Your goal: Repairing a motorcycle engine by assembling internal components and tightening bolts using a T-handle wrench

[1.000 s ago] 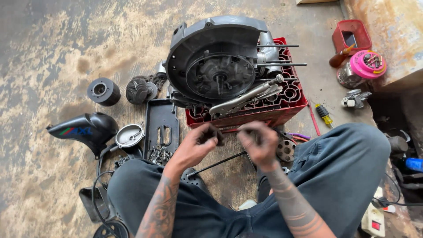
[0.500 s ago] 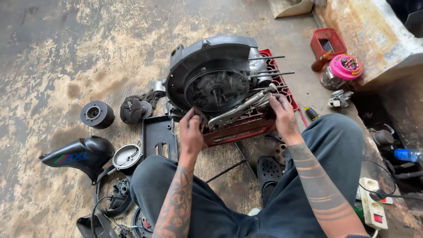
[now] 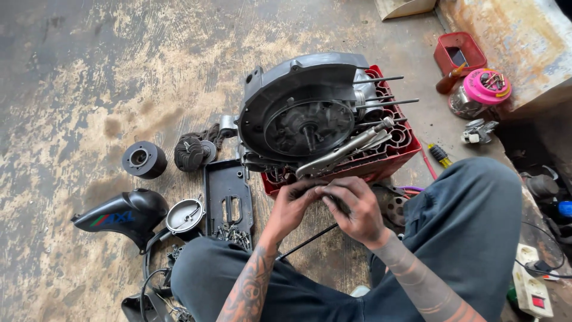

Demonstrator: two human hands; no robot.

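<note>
2 hands, left hand and right hand, pinch something small beside the red crate.

A black fairing cover, lower left of the red crate, bears a lettered decal in red, green and blue.

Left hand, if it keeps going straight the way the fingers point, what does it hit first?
Probably the right hand: the left hand points up and to the right, its fingertips already meeting the right's. Past that, the locking pliers and the red crate lie close ahead; depth is unclear.
</note>
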